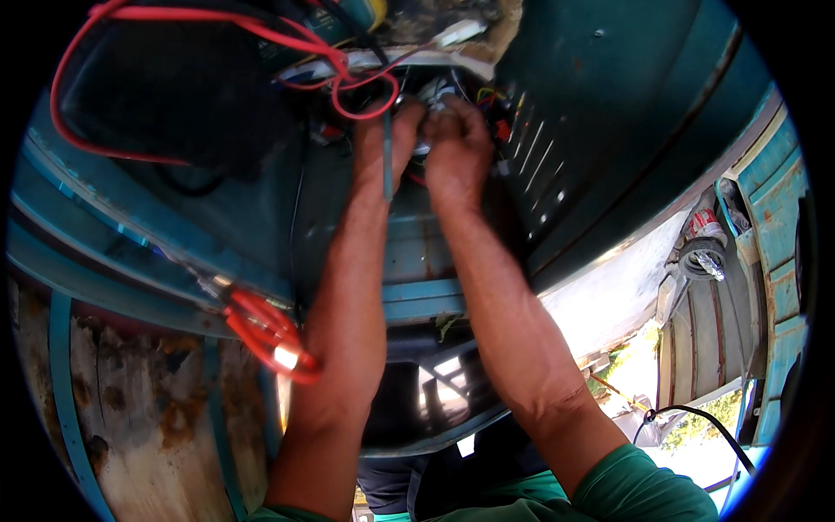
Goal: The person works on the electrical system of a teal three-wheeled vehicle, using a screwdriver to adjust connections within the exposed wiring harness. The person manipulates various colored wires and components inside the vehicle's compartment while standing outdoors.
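Both arms reach forward into a dark recess of a teal metal body. My left hand (391, 130) has its fingers curled closed, and what they grip is hidden. Close beside it my right hand (457, 152) is also closed, its fingertips at a small whitish part (442, 94) too blurred to name. Thin coloured wires (491, 94) lie just right of the fingertips. A red cable (300, 39) comes from the upper left and loops over my left hand. A slim grey-green rod (388, 157) crosses in front of my left wrist.
Red-handled pliers (265, 335) are beside my left forearm, blurred. A dark bulky object (165, 96) sits upper left under the red cable. A slotted teal panel (626, 113) stands to the right. Stained boards (156, 409) are lower left; a rusty teal panel (778, 217) is far right.
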{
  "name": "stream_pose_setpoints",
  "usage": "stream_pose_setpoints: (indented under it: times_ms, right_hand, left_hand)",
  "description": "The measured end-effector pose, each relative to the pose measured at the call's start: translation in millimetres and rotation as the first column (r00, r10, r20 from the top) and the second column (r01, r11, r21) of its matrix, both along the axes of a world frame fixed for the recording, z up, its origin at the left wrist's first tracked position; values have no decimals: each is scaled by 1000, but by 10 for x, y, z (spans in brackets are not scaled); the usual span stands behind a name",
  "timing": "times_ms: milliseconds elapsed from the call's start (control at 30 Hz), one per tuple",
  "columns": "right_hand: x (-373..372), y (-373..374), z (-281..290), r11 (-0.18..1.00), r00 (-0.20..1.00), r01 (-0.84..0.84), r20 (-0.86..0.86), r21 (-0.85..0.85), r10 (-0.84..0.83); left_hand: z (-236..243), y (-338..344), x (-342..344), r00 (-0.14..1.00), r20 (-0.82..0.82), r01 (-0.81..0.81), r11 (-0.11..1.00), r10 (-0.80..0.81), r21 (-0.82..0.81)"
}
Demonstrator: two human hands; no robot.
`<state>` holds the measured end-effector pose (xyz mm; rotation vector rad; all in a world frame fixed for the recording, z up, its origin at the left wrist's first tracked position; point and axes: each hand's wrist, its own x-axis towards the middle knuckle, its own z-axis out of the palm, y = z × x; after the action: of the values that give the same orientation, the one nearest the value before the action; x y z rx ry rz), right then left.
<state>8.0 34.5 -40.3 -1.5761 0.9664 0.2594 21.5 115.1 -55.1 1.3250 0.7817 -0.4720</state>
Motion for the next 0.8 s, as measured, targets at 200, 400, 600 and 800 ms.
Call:
stream_pose_setpoints:
  times_ms: [200, 400, 600, 800]
  right_hand:
    - [22, 37, 21, 976, 988, 142, 45, 164, -151]
    - [66, 48, 18, 868, 947, 321, -95, 380, -308]
    - [43, 27, -38, 680, 849, 523, -242, 514, -470]
    - [71, 22, -40, 764, 917, 391, -147, 513, -371]
  left_hand:
    - [49, 89, -60, 995, -55, 85, 995, -82, 53]
    - [169, 148, -190, 993, -52, 109, 994, -108, 13]
    - [211, 248, -134, 984, -101, 140, 985, -149, -98]
    - [228, 264, -98, 983, -95, 147, 981, -159, -127]
